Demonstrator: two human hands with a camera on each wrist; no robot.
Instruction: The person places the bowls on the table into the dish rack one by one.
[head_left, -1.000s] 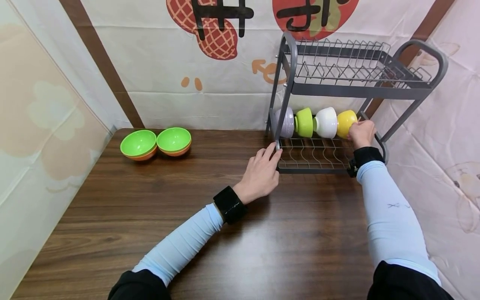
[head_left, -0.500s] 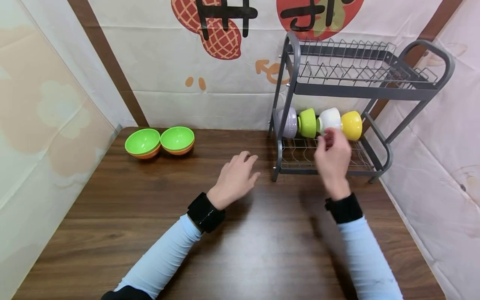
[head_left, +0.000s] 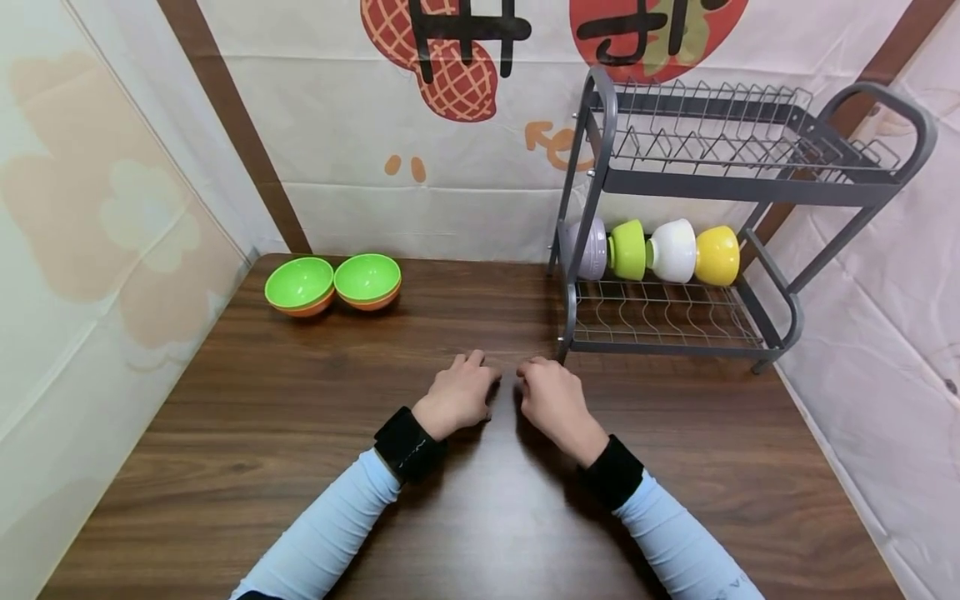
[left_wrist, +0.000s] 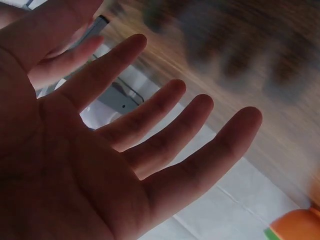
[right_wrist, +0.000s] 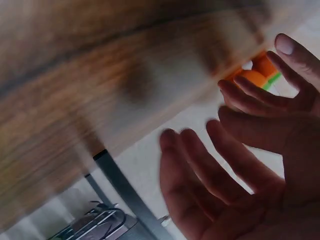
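Note:
My left hand [head_left: 459,395] is over the middle of the table, fingers spread and relaxed, holding nothing; its bare palm [left_wrist: 65,165] shows in the left wrist view. Facing it a short way to the right, my right hand [head_left: 557,405] has its fingers loosely bent with nothing in them. On the lower tier of the grey dish rack [head_left: 675,346], bowls lie on their sides in a row: lavender [head_left: 592,250], lime green [head_left: 627,249], white [head_left: 672,251] and yellow [head_left: 717,255]. The rack's near left leg is just beyond my right hand.
Two bowls, green inside and orange outside, stand side by side at the table's back left: a left one [head_left: 300,285] and a right one [head_left: 367,281]. The rack's wire upper tier [head_left: 720,142] overhangs the bowl row. Printed cloth walls [head_left: 315,125] border the table.
My right hand has let go of the yellow bowl, leaving it on the rack, and moved left and toward me. My left hand has left the rack's front left corner and drawn back over the table.

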